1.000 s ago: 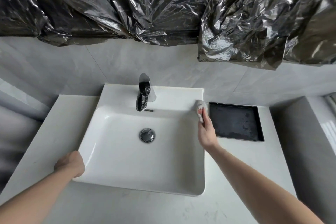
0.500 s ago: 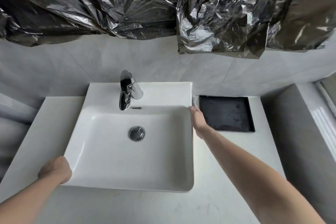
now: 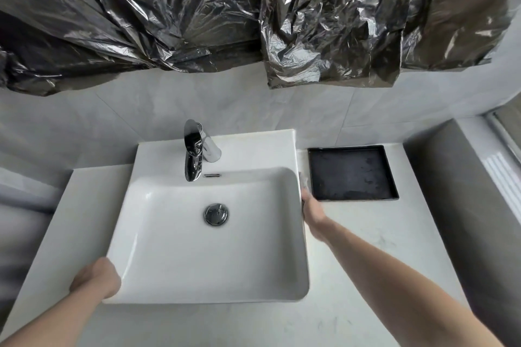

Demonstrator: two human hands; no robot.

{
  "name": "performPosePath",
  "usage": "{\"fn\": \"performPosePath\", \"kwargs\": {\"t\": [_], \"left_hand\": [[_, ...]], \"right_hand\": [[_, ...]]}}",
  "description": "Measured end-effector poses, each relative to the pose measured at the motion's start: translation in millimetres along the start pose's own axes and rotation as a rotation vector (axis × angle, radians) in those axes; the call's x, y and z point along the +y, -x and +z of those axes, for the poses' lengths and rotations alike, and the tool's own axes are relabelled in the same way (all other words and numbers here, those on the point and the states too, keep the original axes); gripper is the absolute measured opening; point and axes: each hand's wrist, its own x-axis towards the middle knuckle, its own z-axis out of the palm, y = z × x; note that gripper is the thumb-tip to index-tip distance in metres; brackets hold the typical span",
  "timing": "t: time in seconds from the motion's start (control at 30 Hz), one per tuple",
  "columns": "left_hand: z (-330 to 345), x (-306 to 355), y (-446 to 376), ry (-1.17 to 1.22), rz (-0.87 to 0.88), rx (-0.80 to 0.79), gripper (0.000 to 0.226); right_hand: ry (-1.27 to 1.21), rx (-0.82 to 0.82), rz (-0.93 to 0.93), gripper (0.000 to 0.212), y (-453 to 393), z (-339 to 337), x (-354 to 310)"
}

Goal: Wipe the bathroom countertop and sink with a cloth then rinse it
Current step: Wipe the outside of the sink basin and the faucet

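A white rectangular sink (image 3: 169, 248) sits on a pale marble countertop (image 3: 366, 256). My right hand (image 3: 312, 208) is low against the sink's outer right wall, between the sink and a black tray. A small pale grey cloth (image 3: 304, 181) shows blurred just beyond its fingers, and the hand holds it against the wall. The curled fingers of my left hand (image 3: 95, 279) grip the sink's front left corner. A chrome faucet (image 3: 194, 158) stands at the sink's back rim, and a chrome drain plug (image 3: 216, 214) sits in the dry basin.
An empty black square tray (image 3: 352, 172) lies on the countertop right of the sink. Crumpled black plastic film (image 3: 253, 14) hangs over the wall above. A grey ledge (image 3: 456, 200) bounds the counter on the right, and grey tiles back it.
My right hand with the cloth has slid from the sink's back right rim down along its outer right side, toward me. The left hand has stayed on the front left corner.
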Motion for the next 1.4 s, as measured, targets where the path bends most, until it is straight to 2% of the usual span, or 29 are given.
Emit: {"fn": "performPosePath", "kwargs": {"t": [0.13,0.27,0.4,0.6,0.67,0.7,0.77,0.93,1.0,1.07,1.1,1.2,1.33,1.4], "left_hand": [[5.3,-3.0,-7.2,0.001,0.011,0.009,0.03],[12.3,-8.2,-10.8,0.034,-0.001,0.04,0.032],[10.1,-7.5,-1.1,0.039,0.008,0.058,0.031],[6.8,-6.5,12.4,0.05,0.014,0.066,0.031],[5.8,-7.2,15.4,0.05,0.014,0.071,0.03],[5.0,-7.1,16.3,0.052,0.011,0.069,0.03],[5.0,-7.6,16.4,0.057,0.007,0.065,0.03],[4.9,-6.5,15.1,0.073,0.011,0.091,0.031],[3.5,-5.0,14.9,0.085,0.013,0.09,0.03],[2.4,-4.4,16.5,0.094,0.009,0.089,0.031],[2.4,-4.5,17.3,0.098,0.008,0.094,0.031],[4.7,-6.5,20.6,0.108,0.02,0.116,0.032],[10.0,-12.8,23.5,0.131,0.049,0.131,0.032],[11.0,-15.4,26.0,0.147,0.063,0.14,0.032]], "right_hand": [[0.019,0.007,-0.03,0.062,82.5,11.2,30.8],[0.013,-0.023,0.02,0.048,112.6,2.9,78.9],[0.033,-0.007,0.01,0.049,94.8,2.2,65.7],[0.068,0.065,-0.009,0.051,45.6,2.8,-9.5],[0.065,0.025,0.007,0.043,39.4,-0.2,-23.9],[0.075,0.021,0.015,0.046,38.8,0.8,-24.6],[0.073,0.02,-0.011,0.054,50.1,3.2,-17.4],[-0.005,-0.009,0.125,0.042,110.0,8.1,41.0],[-0.008,-0.027,0.131,0.054,138.1,9.0,67.0],[-0.001,0.005,0.153,0.056,159.6,9.2,83.1],[-0.024,0.027,0.185,0.05,166.3,9.0,90.3],[-0.042,0.081,0.244,0.011,185.9,17.1,89.3],[-0.111,0.129,0.117,0.044,178.5,23.3,58.4],[-0.103,0.109,0.019,0.052,163.1,25.2,39.8]]}}
